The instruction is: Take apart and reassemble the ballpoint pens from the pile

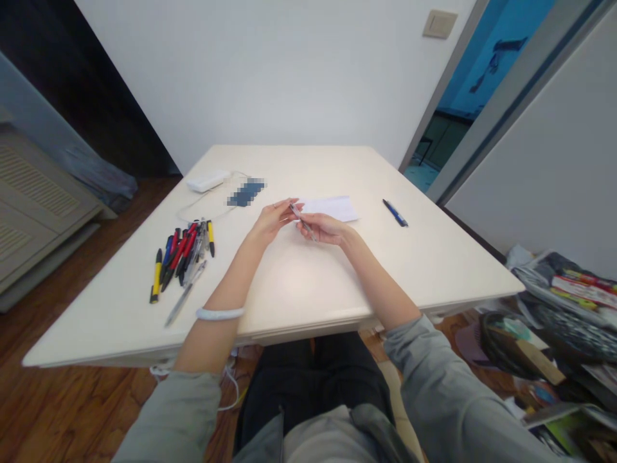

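Observation:
Over the middle of the white table, both hands meet at a clear-barrelled pen (pixel 307 229) held at a slant. My right hand (pixel 324 227) pinches its lower part between thumb and fingers. At the pen's upper end, my left hand (pixel 272 218) has its fingers closed round the tip; the exact contact there is small and partly hidden. White paper (pixel 332 207) lies flat just behind the hands. A dark blue pen (pixel 395 213) rests alone to the right. On the left is a pile of red, blue, yellow and clear pens (pixel 186 251), with one clear pen (pixel 186 293) nearer me.
A white power strip (pixel 208 181) with a cable lies at the table's back left, beside a blurred-out dark phone-like object (pixel 246 192). The table (pixel 308 283) meets a white wall at the back. Bags and baskets (pixel 515 341) crowd the floor at right.

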A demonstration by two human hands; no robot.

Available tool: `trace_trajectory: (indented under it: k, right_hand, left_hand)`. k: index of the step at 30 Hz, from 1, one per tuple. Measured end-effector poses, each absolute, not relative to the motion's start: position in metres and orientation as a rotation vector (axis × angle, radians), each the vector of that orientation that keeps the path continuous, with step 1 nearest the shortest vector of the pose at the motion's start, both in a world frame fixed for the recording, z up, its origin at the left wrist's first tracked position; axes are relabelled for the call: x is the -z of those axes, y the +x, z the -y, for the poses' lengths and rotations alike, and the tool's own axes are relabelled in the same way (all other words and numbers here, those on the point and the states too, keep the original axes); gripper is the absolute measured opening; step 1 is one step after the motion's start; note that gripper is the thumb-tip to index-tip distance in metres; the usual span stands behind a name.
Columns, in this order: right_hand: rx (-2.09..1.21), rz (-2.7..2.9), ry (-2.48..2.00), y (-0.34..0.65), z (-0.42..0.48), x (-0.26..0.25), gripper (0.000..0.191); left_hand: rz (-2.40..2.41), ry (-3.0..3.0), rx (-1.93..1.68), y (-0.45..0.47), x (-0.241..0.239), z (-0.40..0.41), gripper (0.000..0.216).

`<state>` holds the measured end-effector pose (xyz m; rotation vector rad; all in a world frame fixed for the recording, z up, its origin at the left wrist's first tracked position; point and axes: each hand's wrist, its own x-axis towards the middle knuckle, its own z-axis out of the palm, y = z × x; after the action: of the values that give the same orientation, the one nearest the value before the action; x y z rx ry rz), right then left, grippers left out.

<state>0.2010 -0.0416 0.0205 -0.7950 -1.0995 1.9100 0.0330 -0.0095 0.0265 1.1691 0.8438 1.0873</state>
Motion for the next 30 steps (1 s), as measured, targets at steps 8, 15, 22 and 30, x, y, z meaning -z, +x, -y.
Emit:
trace_trajectory:
  k: [8, 15, 22, 30]
  right_hand:
    - [-1.992, 1.082, -0.681, 0.2010, 0.0412, -0.0194, 0.011]
    - [-1.974, 1.038, -0.703, 0.2034, 0.0367, -0.0167, 0.005]
    - [-1.879, 1.042, -0.769, 0.2059, 0.0356, -0.0177, 0.006]
    - [-1.923, 1.250, -0.828, 0.2091, 0.0444, -0.0241, 0.017]
  left_hand:
    - [-0.819, 1.108, -1.056, 0.0321, -0.0236, 0.0050, 0.034]
    - [-0.949, 1.098, -1.188, 0.0316, -0.0202, 0.0018, 0.042]
    - [-0.878, 1.257, -1.094, 0.0304, -0.0271, 0.0083, 0.048]
    - [-0.887, 1.242, -1.225, 0.0295, -0.0240, 0.0016, 0.053]
